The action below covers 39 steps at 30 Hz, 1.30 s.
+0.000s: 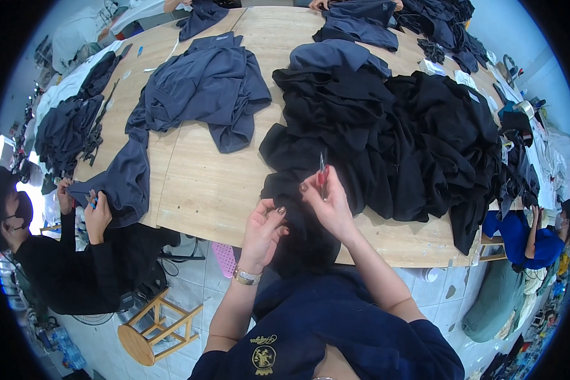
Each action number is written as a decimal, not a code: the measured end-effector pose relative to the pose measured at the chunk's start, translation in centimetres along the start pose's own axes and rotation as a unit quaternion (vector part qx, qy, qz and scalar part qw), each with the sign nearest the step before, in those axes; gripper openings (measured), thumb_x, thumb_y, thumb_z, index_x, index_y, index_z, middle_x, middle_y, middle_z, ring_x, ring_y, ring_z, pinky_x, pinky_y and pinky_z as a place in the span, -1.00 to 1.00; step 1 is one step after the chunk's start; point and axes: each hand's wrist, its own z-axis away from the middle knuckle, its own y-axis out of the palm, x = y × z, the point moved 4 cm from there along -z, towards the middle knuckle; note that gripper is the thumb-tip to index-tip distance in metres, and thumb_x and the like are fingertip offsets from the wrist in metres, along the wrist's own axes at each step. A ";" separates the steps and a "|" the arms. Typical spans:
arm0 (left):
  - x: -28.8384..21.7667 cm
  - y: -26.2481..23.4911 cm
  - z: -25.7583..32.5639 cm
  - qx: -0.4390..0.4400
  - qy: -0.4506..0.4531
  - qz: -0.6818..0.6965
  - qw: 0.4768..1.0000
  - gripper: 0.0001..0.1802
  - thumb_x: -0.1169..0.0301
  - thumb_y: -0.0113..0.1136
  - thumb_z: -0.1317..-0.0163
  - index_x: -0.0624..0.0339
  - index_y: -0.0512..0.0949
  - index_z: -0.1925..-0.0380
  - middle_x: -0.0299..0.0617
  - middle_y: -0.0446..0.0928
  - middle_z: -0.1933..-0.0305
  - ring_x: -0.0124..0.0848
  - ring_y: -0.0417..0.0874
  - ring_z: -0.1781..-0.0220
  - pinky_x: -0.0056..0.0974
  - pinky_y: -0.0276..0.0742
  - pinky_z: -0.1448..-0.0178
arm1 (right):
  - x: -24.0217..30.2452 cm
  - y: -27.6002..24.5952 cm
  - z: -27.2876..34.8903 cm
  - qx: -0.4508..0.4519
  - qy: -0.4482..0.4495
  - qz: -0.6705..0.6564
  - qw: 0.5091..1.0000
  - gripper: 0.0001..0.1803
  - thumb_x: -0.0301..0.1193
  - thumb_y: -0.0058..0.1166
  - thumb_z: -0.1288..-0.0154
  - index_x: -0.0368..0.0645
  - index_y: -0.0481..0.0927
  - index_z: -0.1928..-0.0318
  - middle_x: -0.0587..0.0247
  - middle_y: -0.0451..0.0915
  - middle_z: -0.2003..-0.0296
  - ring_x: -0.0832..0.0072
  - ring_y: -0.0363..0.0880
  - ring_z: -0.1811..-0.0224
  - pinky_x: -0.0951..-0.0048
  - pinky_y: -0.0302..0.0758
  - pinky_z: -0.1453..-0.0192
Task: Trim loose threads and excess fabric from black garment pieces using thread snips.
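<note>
A large heap of black garments (424,139) lies on the table before me, and part of the black cloth hangs over the near edge toward my lap. My left hand (263,231) is closed, its fingertips pinching the edge of that black cloth at the table's front. Just right of it and slightly farther off, my right hand (329,206) is wrapped round small thread snips (323,172) with red on the handle. Their metal tips point away from me, over the black cloth. The right thumb and forefinger also come close to the fabric.
Dark grey garments (202,88) lie on the wooden table (202,202) at left. A co-worker (63,253) handles their near end. Another person in blue (529,237) sits at far right. More hands work at the far edge. A wooden stool (139,342) stands on the floor at left.
</note>
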 end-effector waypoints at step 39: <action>1.4 0.1 0.3 -0.015 -0.020 0.166 0.986 -0.91 0.40 0.06 -0.31 0.08 0.46 0.21 -0.34 0.54 0.22 -0.46 0.58 0.11 -0.29 0.53 -0.07 | 0.1 -0.2 5.7 0.040 -0.212 0.272 0.938 -0.78 -0.54 0.23 0.07 -0.16 0.46 0.38 0.28 0.46 0.66 0.43 0.48 0.68 0.49 0.36 0.57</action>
